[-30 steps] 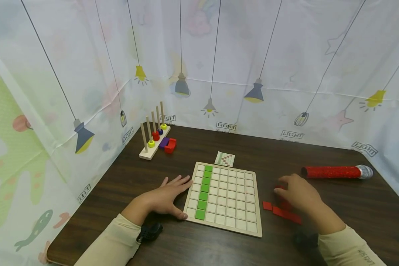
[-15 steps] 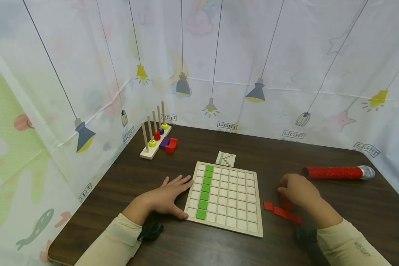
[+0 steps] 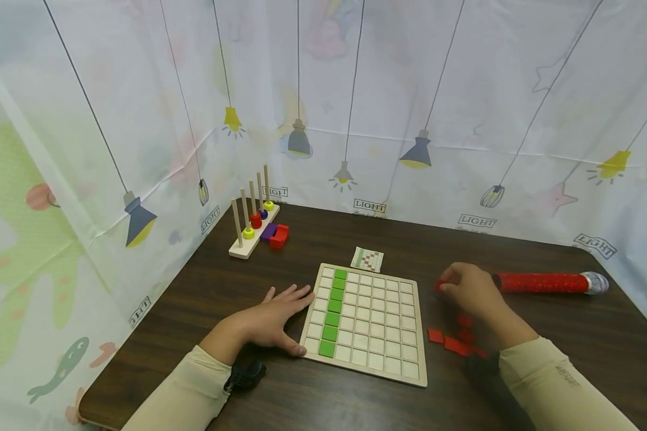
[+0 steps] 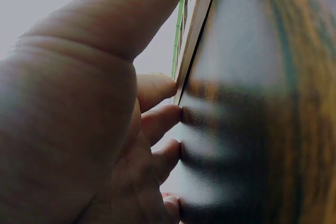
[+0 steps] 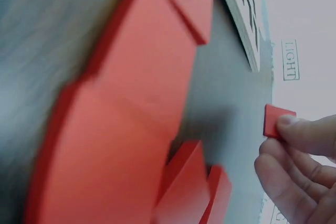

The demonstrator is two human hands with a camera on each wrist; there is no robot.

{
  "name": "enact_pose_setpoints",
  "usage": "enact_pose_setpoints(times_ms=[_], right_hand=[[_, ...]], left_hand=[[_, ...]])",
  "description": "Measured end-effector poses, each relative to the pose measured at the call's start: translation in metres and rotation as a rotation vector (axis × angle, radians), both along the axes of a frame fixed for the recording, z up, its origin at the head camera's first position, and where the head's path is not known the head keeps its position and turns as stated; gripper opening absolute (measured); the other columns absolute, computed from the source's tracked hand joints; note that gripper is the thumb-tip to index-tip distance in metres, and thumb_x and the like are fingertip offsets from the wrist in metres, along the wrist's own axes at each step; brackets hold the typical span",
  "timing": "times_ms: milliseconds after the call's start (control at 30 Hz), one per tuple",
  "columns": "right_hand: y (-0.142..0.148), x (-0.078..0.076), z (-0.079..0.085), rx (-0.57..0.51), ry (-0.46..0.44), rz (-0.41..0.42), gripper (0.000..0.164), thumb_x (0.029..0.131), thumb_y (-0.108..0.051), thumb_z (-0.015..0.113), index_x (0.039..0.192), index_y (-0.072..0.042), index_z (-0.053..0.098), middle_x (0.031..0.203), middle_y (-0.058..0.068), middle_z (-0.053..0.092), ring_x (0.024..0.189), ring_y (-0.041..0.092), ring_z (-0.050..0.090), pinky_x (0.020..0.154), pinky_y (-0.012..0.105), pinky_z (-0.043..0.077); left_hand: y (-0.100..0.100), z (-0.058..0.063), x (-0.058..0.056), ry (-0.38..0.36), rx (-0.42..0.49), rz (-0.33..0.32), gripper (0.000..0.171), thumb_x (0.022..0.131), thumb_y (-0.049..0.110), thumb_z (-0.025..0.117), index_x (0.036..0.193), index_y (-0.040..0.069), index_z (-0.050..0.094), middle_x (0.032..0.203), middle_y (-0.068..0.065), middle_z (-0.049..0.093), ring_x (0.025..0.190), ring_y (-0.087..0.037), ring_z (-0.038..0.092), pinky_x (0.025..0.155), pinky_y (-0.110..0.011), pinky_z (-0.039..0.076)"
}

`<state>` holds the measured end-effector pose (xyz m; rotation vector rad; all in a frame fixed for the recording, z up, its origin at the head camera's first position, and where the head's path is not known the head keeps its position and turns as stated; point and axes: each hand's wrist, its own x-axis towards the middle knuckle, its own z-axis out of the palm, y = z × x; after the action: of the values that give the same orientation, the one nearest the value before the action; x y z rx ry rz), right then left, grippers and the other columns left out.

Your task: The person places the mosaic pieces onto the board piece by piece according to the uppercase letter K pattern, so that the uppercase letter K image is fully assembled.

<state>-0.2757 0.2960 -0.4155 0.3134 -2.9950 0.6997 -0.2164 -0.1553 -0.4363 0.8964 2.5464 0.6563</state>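
A wooden grid board (image 3: 377,326) lies mid-table, one column filled with green tiles (image 3: 330,319). My left hand (image 3: 269,320) rests at the board's left edge, fingers spread and straight; in the left wrist view the fingertips (image 4: 169,114) meet the table by the board's rim. My right hand (image 3: 473,290) pinches a red square tile (image 5: 273,120) between thumb and fingers, above the table to the right of the board. Several more red tiles (image 3: 455,345) lie loose below that hand, large in the right wrist view.
A small pattern card (image 3: 367,260) lies behind the board. At the back left stand a peg stand with coloured rings (image 3: 246,244) and red and purple blocks (image 3: 279,236). A red glittery toy microphone (image 3: 544,283) lies at right.
My right hand has lifted up from the pile of red tiles, moving away and slightly left with one tile pinched. The left hand stays at the board's edge.
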Motion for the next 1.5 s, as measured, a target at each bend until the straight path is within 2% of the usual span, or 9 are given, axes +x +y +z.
enact_pose_setpoints(times_ms=[233, 433, 733, 967, 1267, 1400, 1500], right_hand=[[-0.022, -0.007, 0.005, -0.151, -0.09, 0.001, 0.019, 0.095, -0.012, 0.072, 0.109, 0.0, 0.068, 0.092, 0.009, 0.074, 0.075, 0.022, 0.069, 0.064, 0.038, 0.055], [-0.05, -0.01, 0.006, -0.209, -0.147, 0.02, 0.016, 0.097, -0.01, 0.069, 0.11, -0.001, 0.068, 0.095, 0.009, 0.073, 0.077, 0.024, 0.068, 0.065, 0.036, 0.056], [-0.08, -0.013, 0.005, -0.157, -0.162, 0.042, 0.01, 0.097, -0.011, 0.069, 0.104, -0.004, 0.07, 0.089, 0.005, 0.07, 0.073, 0.023, 0.063, 0.062, 0.036, 0.052], [-0.086, -0.014, 0.005, -0.106, -0.158, 0.05, 0.008, 0.098, -0.012, 0.069, 0.102, -0.007, 0.072, 0.099, 0.008, 0.068, 0.08, 0.022, 0.062, 0.068, 0.039, 0.052], [-0.09, -0.015, 0.003, -0.1, -0.164, 0.051, 0.007, 0.098, -0.013, 0.069, 0.102, -0.008, 0.072, 0.099, 0.007, 0.067, 0.08, 0.023, 0.061, 0.068, 0.04, 0.051], [-0.09, -0.014, 0.001, -0.045, -0.164, 0.079, 0.014, 0.098, -0.015, 0.069, 0.108, -0.007, 0.074, 0.105, 0.01, 0.069, 0.09, 0.028, 0.063, 0.074, 0.045, 0.052], [-0.092, -0.011, 0.0, 0.014, -0.16, 0.108, 0.023, 0.098, -0.017, 0.07, 0.117, -0.006, 0.074, 0.106, 0.011, 0.068, 0.091, 0.028, 0.063, 0.073, 0.045, 0.052]], left_hand=[[0.002, 0.002, 0.0, 0.007, -0.004, -0.005, 0.111, 0.083, 0.058, 0.079, 0.165, 0.018, 0.017, 0.17, -0.004, 0.008, 0.155, -0.03, -0.001, 0.116, -0.063, -0.007], [0.002, 0.001, 0.0, 0.015, -0.014, 0.0, 0.112, 0.082, 0.059, 0.079, 0.165, 0.019, 0.017, 0.17, -0.003, 0.008, 0.155, -0.029, 0.0, 0.117, -0.063, -0.007], [0.003, 0.001, 0.0, 0.012, -0.006, 0.0, 0.111, 0.082, 0.058, 0.08, 0.165, 0.019, 0.018, 0.17, -0.003, 0.008, 0.155, -0.029, 0.0, 0.117, -0.063, -0.007], [0.002, 0.001, -0.001, 0.019, -0.015, 0.0, 0.111, 0.082, 0.059, 0.08, 0.165, 0.019, 0.018, 0.17, -0.002, 0.008, 0.155, -0.028, -0.001, 0.117, -0.062, -0.008], [-0.001, -0.001, -0.001, 0.013, -0.004, 0.004, 0.112, 0.082, 0.058, 0.08, 0.165, 0.019, 0.018, 0.17, -0.003, 0.008, 0.155, -0.029, 0.0, 0.116, -0.063, -0.008], [-0.002, -0.002, -0.001, 0.013, 0.003, 0.003, 0.111, 0.082, 0.058, 0.08, 0.165, 0.018, 0.018, 0.17, -0.003, 0.008, 0.155, -0.029, 0.0, 0.116, -0.063, -0.007], [-0.002, -0.001, -0.001, 0.01, 0.005, 0.003, 0.111, 0.082, 0.059, 0.079, 0.165, 0.019, 0.018, 0.17, -0.003, 0.008, 0.155, -0.029, 0.0, 0.116, -0.063, -0.008]])
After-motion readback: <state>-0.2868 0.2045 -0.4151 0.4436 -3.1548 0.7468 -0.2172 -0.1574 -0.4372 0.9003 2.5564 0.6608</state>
